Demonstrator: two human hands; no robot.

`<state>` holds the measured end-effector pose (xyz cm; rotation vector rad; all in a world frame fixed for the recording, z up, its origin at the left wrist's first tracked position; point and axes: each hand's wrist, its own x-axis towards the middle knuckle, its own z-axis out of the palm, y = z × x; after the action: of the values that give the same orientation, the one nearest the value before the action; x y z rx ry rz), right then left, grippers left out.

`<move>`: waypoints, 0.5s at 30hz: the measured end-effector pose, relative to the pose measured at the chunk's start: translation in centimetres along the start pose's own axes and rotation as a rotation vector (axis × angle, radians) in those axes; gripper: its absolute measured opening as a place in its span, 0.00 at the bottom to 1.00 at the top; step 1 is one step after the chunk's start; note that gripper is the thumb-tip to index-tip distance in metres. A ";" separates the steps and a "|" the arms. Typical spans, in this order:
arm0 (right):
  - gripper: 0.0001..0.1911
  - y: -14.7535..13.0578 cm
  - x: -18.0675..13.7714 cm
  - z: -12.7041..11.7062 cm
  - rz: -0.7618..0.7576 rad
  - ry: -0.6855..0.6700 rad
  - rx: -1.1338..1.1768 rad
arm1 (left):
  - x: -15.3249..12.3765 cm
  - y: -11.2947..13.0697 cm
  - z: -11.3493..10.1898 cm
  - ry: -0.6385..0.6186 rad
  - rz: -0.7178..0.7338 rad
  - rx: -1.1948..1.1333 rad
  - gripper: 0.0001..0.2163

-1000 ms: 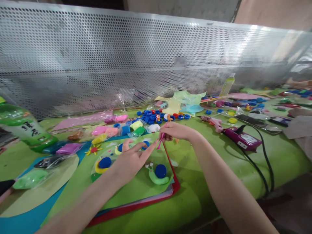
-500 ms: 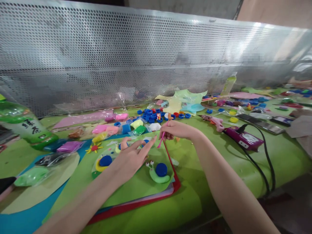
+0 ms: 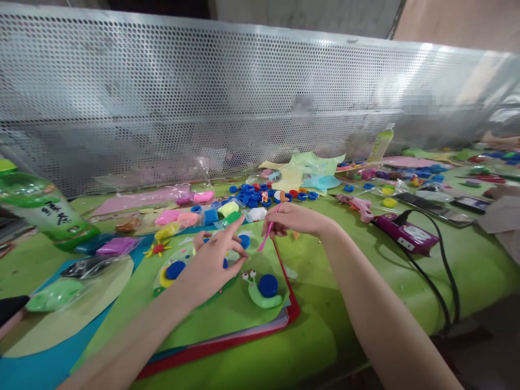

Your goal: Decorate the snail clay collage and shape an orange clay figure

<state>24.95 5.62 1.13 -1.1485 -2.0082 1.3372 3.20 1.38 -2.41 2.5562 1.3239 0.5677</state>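
My right hand (image 3: 291, 218) grips a thin pink clay-modelling tool (image 3: 265, 237), its tip pointing down over the right side of a green paper sheet (image 3: 227, 327). Above the same sheet my left hand (image 3: 213, 262) is open, fingers apart and bent, holding nothing visible. It partly hides clay figures with blue bottle caps. Just right of it lies a light green clay snail (image 3: 260, 300) with a blue cap (image 3: 268, 285) as shell and two eyes on stalks. A yellow figure with a blue cap (image 3: 175, 270) shows left of my left hand, beside my wrist.
Bagged clay packs (image 3: 187, 219) and blue bottle caps (image 3: 252, 196) lie behind the sheet. A green tea bottle (image 3: 44, 208) leans at the left. On the right are a pink glue gun (image 3: 361, 208), a purple power block (image 3: 406, 234) with black cables, and a phone (image 3: 434, 208).
My left hand has drawn back a little to the left, its fingers now bent differently and farther from the tool. The tool in my right hand has shifted slightly left and down.
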 end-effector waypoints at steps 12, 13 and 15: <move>0.15 0.2 -0.1 0.1 -0.047 -0.057 0.048 | 0.0 -0.2 -1.0 0.001 -0.163 -0.192 0.27; 0.15 0.2 -0.1 0.1 -0.038 -0.059 0.035 | 0.1 -0.4 -0.9 -0.009 -0.161 -0.144 0.28; 0.15 0.2 -0.1 0.2 -0.018 -0.060 0.011 | 0.2 -0.8 -0.6 -0.051 -0.140 -0.035 0.30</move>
<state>24.94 5.52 0.90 -1.0946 -2.0459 1.3874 2.44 2.01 -2.10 2.4104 1.4474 0.4914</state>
